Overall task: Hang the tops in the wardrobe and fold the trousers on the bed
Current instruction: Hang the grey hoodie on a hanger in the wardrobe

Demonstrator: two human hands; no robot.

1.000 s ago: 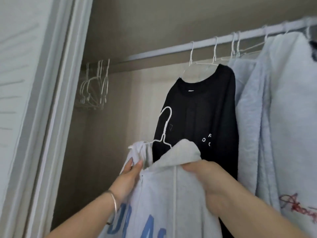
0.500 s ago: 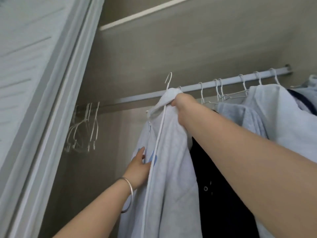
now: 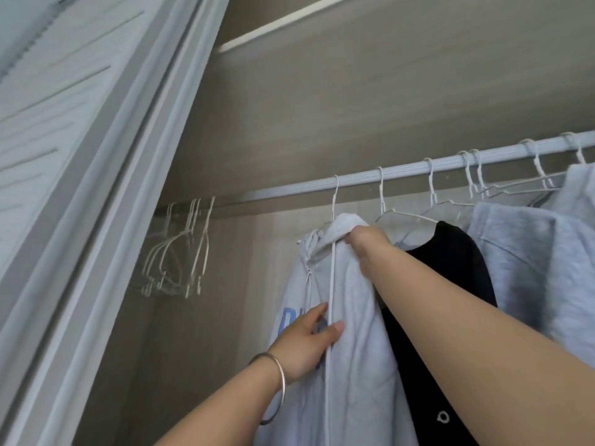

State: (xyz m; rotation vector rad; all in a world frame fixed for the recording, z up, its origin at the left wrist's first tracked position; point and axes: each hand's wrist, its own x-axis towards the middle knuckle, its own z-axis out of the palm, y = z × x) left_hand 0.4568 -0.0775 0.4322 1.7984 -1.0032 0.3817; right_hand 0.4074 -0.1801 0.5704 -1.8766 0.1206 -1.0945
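A light grey zip hoodie (image 3: 354,317) with blue lettering hangs on a white wire hanger (image 3: 335,201) whose hook is over the white wardrobe rail (image 3: 402,172). My right hand (image 3: 365,239) grips the hoodie's top at the shoulder, just under the hook. My left hand (image 3: 306,339), with a bangle on the wrist, rests on the hoodie's front beside the zip, fingers straight. To the right hang a black top (image 3: 450,268) and a pale grey top (image 3: 528,268) on their own hangers.
Several bare white wire hangers (image 3: 180,249) hang bunched at the rail's left end. The white wardrobe door frame (image 3: 96,188) runs down the left. A shelf (image 3: 386,75) sits above the rail. More hangers crowd the rail's right end (image 3: 476,175).
The hoodie went from held low in front of the black top up to the rail, and its hook now sits over the rail. My left hand has slid onto the hoodie's front.
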